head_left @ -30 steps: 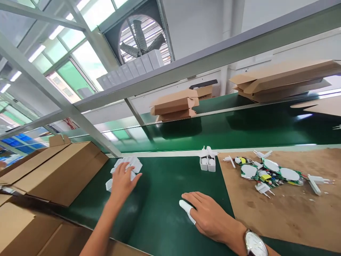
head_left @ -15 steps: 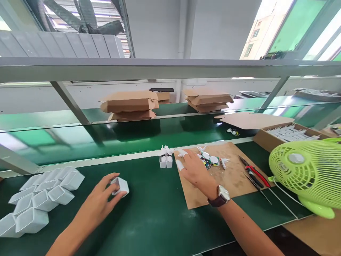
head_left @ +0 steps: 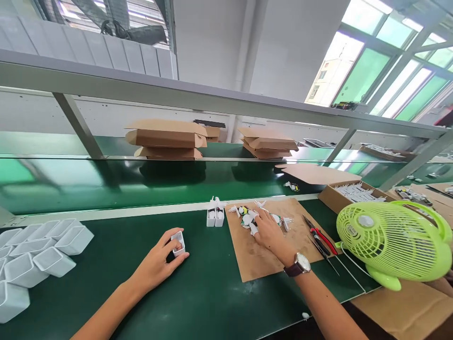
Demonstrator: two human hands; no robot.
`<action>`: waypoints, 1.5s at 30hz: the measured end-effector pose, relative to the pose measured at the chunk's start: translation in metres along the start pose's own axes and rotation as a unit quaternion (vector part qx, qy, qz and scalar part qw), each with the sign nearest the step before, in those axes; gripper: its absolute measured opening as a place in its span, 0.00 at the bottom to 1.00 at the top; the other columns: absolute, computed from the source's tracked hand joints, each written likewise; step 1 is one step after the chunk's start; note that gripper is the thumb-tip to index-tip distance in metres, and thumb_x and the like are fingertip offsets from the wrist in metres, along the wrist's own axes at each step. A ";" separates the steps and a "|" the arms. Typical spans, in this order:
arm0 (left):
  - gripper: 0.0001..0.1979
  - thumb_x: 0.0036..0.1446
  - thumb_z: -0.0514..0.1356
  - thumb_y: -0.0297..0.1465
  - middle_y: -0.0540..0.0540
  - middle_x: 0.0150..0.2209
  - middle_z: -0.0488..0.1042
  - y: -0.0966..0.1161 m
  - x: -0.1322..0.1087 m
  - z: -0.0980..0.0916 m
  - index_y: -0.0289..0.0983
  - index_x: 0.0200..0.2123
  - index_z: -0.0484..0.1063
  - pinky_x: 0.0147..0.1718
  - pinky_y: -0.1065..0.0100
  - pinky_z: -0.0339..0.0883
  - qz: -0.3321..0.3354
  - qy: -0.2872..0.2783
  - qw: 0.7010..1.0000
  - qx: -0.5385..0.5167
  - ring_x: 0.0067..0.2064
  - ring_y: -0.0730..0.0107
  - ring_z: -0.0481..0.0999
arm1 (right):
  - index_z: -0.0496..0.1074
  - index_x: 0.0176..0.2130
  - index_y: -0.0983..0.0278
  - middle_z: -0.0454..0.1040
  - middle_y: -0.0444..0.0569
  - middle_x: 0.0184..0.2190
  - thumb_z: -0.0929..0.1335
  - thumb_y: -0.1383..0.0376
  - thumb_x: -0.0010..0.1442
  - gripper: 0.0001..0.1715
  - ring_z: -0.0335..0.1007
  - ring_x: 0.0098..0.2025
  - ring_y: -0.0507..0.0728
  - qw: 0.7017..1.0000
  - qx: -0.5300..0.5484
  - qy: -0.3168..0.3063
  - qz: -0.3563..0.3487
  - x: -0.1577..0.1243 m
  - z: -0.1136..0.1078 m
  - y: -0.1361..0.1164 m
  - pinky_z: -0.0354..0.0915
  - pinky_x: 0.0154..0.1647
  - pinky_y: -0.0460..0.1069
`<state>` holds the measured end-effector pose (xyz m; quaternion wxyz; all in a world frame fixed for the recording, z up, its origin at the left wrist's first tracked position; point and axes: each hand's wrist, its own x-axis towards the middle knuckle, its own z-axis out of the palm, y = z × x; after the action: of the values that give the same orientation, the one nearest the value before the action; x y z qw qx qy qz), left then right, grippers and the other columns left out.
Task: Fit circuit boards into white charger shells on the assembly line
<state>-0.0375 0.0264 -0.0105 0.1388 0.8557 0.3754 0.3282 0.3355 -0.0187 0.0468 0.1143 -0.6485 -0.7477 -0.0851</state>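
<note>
Left hand: your left hand (head_left: 157,265) has its fingers (head_left: 169,237) closed round a small white plastic shell (head_left: 178,242), which stands open side up on the dark green surface (head_left: 212,297).
Right hand: your right hand (head_left: 271,234) lies on the heap of loose circuit boards and white plug parts (head_left: 244,211) on the brown cardboard sheet (head_left: 255,267). Its fingers are stretched out, and whether they pinch a part cannot be told.
Done: two upright white shells (head_left: 215,217) stand side by side at the far edge, seemingly fitted.
Left: the shell you hold looks empty, and the stack of empty white shells (head_left: 38,255) lies untouched, so most seems ahead.
</note>
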 end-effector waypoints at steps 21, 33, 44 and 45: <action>0.04 0.62 0.62 0.34 0.42 0.59 0.71 0.014 -0.006 -0.005 0.41 0.37 0.70 0.36 0.66 0.75 -0.007 -0.022 0.999 -0.036 0.39 0.66 0.80 | 0.79 0.44 0.61 0.81 0.50 0.41 0.64 0.66 0.67 0.14 0.77 0.42 0.59 0.889 0.408 -0.195 -0.068 0.012 -0.007 -0.105 0.73 0.48 0.55; 0.19 0.57 0.66 0.29 0.39 0.62 0.67 0.010 -0.006 -0.013 0.41 0.50 0.68 0.48 0.60 0.77 -0.047 -0.039 0.993 -0.096 0.52 0.57 0.79 | 0.65 0.64 0.65 0.68 0.62 0.63 0.75 0.67 0.55 0.39 0.64 0.66 0.70 0.930 0.201 -0.211 -0.223 0.019 0.003 -0.104 0.65 0.65 0.64; 0.44 0.54 0.71 0.38 0.35 0.65 0.64 0.010 -0.007 -0.018 0.43 0.68 0.54 0.63 0.42 0.64 -0.080 -0.107 0.988 -0.075 0.65 0.45 0.67 | 0.61 0.67 0.57 0.72 0.54 0.60 0.66 0.72 0.62 0.36 0.71 0.61 0.62 0.913 0.328 -0.135 -0.202 0.012 0.027 -0.079 0.71 0.63 0.61; 0.44 0.54 0.71 0.38 0.35 0.65 0.64 0.010 -0.007 -0.019 0.43 0.69 0.53 0.63 0.42 0.64 -0.081 -0.113 0.988 -0.073 0.65 0.45 0.67 | 0.61 0.67 0.58 0.70 0.55 0.61 0.66 0.73 0.62 0.37 0.68 0.64 0.63 0.913 0.325 -0.125 -0.214 0.011 0.027 -0.081 0.69 0.64 0.62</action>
<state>-0.0479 0.0144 0.0049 0.2685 0.8417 0.4001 0.2436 0.2519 -0.0126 0.0254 0.2032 -0.4053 -0.8631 0.2223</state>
